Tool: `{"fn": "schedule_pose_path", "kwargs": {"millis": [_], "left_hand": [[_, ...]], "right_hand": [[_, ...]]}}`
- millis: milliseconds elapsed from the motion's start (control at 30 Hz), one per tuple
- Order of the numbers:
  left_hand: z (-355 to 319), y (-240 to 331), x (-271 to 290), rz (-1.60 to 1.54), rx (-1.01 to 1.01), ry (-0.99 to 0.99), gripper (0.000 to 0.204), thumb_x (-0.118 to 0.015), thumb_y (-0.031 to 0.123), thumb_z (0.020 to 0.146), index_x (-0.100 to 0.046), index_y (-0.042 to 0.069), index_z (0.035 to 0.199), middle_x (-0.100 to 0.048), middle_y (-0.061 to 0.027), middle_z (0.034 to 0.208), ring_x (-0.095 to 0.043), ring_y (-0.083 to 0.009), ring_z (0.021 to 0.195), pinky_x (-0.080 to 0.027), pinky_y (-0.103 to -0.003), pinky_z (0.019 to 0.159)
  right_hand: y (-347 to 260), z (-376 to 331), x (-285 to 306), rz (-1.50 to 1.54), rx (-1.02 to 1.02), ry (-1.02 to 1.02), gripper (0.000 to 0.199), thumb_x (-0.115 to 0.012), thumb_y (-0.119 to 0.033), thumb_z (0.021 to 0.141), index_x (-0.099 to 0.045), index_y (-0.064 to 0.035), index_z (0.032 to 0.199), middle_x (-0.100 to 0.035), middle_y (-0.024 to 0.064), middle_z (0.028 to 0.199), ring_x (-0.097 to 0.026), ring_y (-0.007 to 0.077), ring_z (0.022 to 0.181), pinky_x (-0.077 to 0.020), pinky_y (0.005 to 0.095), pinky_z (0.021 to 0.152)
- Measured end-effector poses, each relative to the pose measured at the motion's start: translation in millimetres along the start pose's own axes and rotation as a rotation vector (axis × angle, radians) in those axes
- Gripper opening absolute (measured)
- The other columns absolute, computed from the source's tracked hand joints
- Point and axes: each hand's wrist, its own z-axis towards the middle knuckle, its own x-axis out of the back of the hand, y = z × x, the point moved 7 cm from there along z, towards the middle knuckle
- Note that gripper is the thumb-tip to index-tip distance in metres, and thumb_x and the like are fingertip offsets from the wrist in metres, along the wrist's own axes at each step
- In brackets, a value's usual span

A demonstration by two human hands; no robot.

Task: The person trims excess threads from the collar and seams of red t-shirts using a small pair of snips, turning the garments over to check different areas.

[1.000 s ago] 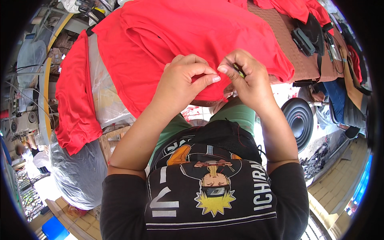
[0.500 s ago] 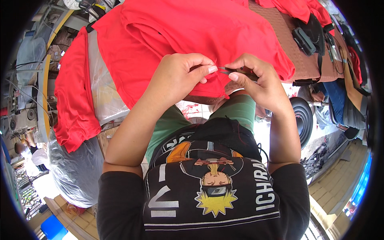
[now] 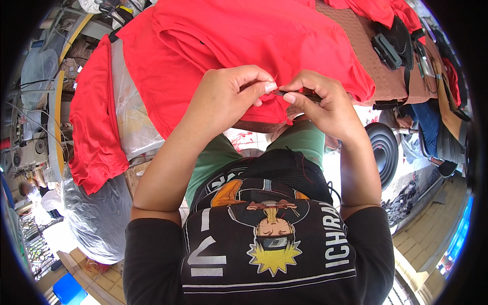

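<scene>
A large piece of red fabric (image 3: 264, 43) lies in front of me, its near edge hanging over my lap. My left hand (image 3: 231, 89) is closed, with thumb and forefinger pinching the near part of this fabric; a fine red thread (image 3: 276, 79) sticks up at the fingertips. Dark thread snips (image 3: 309, 95) are held in my right hand (image 3: 328, 104), between thumb and curled fingers. Their tips point left and come right up to the left thumb. The blades look pressed together; whether they touch the thread is too small to tell.
A second red cloth (image 3: 94, 122) hangs at the left beside plastic sheeting. On the brown padded surface (image 3: 351, 30) at right lie a dark case (image 3: 386, 51) and straps. A round black ribbed object (image 3: 381, 152) stands at lower right. A grey plastic bag (image 3: 96, 218) sits lower left.
The snips' blades, apart before, have come together. My right hand has moved slightly left, its fingers closing toward the left thumb. The left hand and the fabric stay nearly in place.
</scene>
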Motion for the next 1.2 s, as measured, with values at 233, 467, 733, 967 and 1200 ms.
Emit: {"fn": "schedule_pose_path", "kwargs": {"millis": [233, 467, 733, 967, 1200], "left_hand": [[0, 1, -1, 0.02, -0.022, -0.007, 0.017, -0.063, 0.015, 0.091, -0.068, 0.0, 0.099, -0.069, -0.0031, 0.084, -0.061, -0.0071, 0.067, -0.05, -0.021, 0.064], [-8, 33, 9, 0.26, -0.524, 0.047, 0.025, -0.064, 0.024, 0.09, -0.069, 0.001, 0.087, -0.065, -0.0077, 0.086, -0.059, -0.0124, 0.07, -0.044, -0.024, 0.062], [-39, 45, 46, 0.016, -0.478, 0.029, 0.022, -0.067, 0.018, 0.085, -0.061, 0.001, 0.072, -0.058, -0.0081, 0.073, -0.058, -0.0124, 0.068, -0.045, -0.024, 0.06], [-26, 12, 1, 0.609, -0.467, 0.085, 0.039, -0.072, 0.015, 0.078, -0.058, 0.004, 0.114, -0.065, -0.0122, 0.099, -0.062, -0.0294, 0.091, -0.048, -0.037, 0.085], [-13, -12, 26, 0.25, -0.14, 0.156, 0.034, -0.066, 0.009, 0.085, -0.057, 0.005, 0.118, -0.063, -0.0064, 0.097, -0.061, -0.0154, 0.091, -0.047, -0.028, 0.082]], "right_hand": [[-4, 1, -1, -0.052, 0.026, -0.028, 0.009, -0.062, -0.004, 0.09, -0.059, 0.0024, 0.095, -0.061, 0.0021, 0.077, -0.063, 0.0075, 0.072, -0.0531, 0.0227, 0.064], [1, -2, -2, 0.027, -0.11, -0.044, 0.01, -0.063, -0.005, 0.09, -0.059, 0.0016, 0.097, -0.064, 0.0026, 0.079, -0.062, 0.0072, 0.073, -0.0512, 0.0217, 0.067], [-7, -9, 44, -0.088, 0.007, 0.242, 0.019, -0.064, -0.011, 0.091, -0.062, -0.0011, 0.107, -0.062, -0.0012, 0.087, -0.055, 0.0037, 0.08, -0.0422, 0.0185, 0.071], [-6, 2, 56, -0.15, -0.003, 0.256, 0.02, -0.065, -0.013, 0.091, -0.062, -0.0011, 0.106, -0.061, -0.0011, 0.085, -0.054, 0.0034, 0.077, -0.0415, 0.0186, 0.068], [-73, 19, 118, -0.923, 0.318, 0.404, 0.023, -0.061, -0.017, 0.093, -0.061, -0.0023, 0.111, -0.062, 0.0009, 0.093, -0.057, 0.0055, 0.087, -0.0433, 0.0194, 0.073]]}}
